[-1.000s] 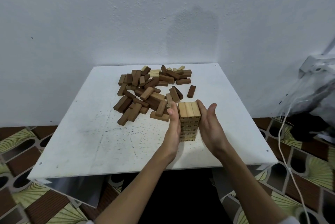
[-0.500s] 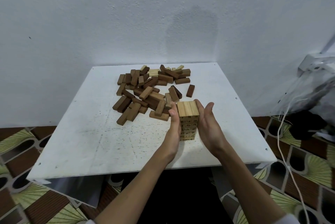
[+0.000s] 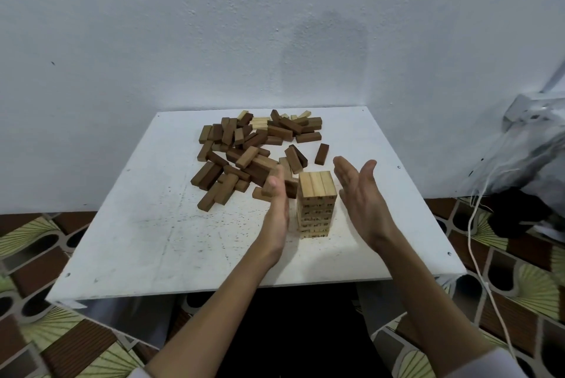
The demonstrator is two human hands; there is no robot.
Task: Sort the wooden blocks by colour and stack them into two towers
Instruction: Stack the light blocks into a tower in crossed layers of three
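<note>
A tower of light wooden blocks (image 3: 316,204) stands upright on the white table (image 3: 153,240), several layers high with three blocks across its top. My left hand (image 3: 276,209) is just left of the tower, fingers straight, a small gap between palm and blocks. My right hand (image 3: 360,197) hovers to the tower's right with fingers spread, palm facing it, clearly apart. Neither hand holds anything. Behind the tower lies a loose pile of mostly dark brown blocks (image 3: 250,154), with a few light blocks (image 3: 260,123) among them at the far side.
A single dark block (image 3: 321,153) lies apart behind the tower. The table stands against a white wall. On the right, a clear plastic bag (image 3: 526,157) and a white cable (image 3: 477,255) hang beside the table. Patterned floor tiles surround it.
Both hands were pressed flat against the tower's sides; now they have moved off it, the right hand farther to the right. The tower has stayed upright in place.
</note>
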